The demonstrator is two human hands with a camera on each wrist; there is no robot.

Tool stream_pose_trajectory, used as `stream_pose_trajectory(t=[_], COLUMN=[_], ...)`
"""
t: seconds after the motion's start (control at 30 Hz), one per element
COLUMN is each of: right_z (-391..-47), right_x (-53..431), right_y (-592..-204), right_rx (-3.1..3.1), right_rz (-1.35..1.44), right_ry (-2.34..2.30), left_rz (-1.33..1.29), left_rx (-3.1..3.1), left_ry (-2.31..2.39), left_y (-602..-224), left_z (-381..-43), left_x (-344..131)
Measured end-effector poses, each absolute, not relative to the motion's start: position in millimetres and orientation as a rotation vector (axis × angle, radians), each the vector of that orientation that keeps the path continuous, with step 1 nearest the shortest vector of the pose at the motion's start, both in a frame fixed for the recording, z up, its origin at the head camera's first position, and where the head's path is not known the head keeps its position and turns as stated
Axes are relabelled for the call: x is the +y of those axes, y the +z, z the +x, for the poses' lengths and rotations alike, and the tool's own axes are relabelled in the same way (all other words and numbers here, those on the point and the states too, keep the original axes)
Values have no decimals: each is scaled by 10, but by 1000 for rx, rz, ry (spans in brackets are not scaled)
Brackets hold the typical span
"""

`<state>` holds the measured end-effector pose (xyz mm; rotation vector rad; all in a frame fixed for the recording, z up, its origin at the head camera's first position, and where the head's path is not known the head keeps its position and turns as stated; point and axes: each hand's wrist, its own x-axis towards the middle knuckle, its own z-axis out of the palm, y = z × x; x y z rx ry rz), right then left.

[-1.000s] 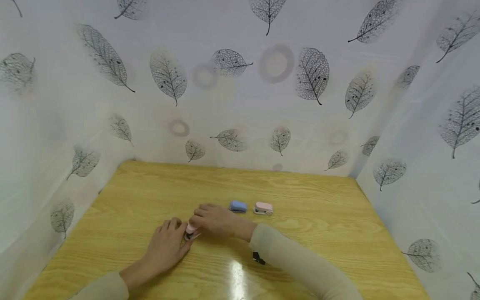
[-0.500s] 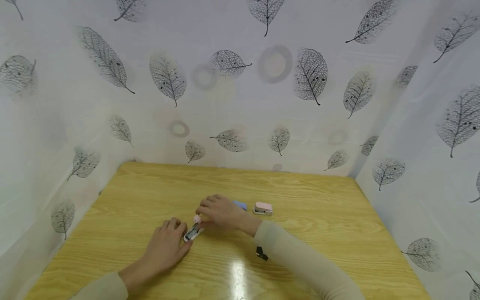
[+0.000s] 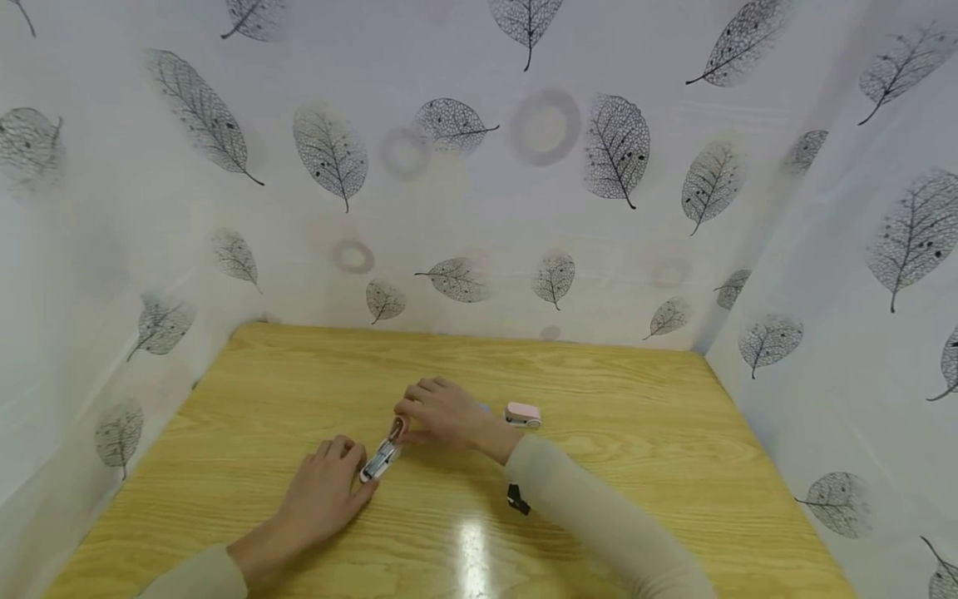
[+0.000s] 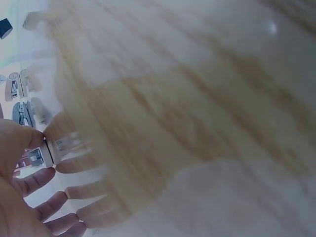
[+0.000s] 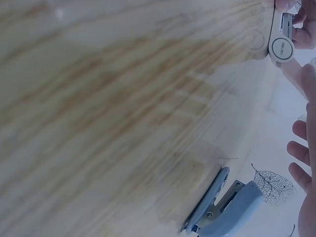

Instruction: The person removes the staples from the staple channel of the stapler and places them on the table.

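A small pink-and-white stapler (image 3: 380,460) lies on the table between both hands, its top swung up and back so the metal staple channel shows. My left hand (image 3: 318,491) holds its white base between thumb and forefinger; the left wrist view shows this stapler (image 4: 43,155) between those fingertips. Farther off, my right hand (image 3: 443,416) pinches the raised pink top, its fingers partly hiding it. In the right wrist view, the round disc on the stapler's side (image 5: 282,48) faces the camera, with fingers around it.
A blue stapler (image 5: 237,210) stands beyond the right hand, mostly hidden in the head view. To its right is another pink stapler (image 3: 522,414). A small black object (image 3: 517,499) lies beside the right sleeve. Leaf-printed curtains (image 3: 464,200) enclose the wooden table (image 3: 644,433).
The stapler's top has been lifted from over the base to folded back, exposing the channel. My right hand has moved away from the left and farther up the table; the left hand stays at the base.
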<state>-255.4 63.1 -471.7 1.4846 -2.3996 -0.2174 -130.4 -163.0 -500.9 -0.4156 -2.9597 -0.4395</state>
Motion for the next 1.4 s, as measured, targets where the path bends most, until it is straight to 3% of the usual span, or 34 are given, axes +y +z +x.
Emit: stream_pose_trajectory(t=[0.5, 0.87, 1.13, 1.4], right_z=[-2579, -2445, -2275, -2190], right_x=[637, 687, 719, 722], right_y=[-4756, -4600, -4497, -4423], right_rx=[-2521, -2567, -2746, -2888], right_rz=[1418, 1349, 1206, 1005], right_ry=[-190, 83, 426, 1082], left_rz=[-390, -405, -406, -409], left_rx=[-2888, -2857, -2849, -2862], left_ry=[-359, -353, -343, -344], left_y=[-5045, -5067, -5059, -5073], left_z=[-1275, -1276, -1280, -1292], left_x=[-1599, -1604, -1598, -1603])
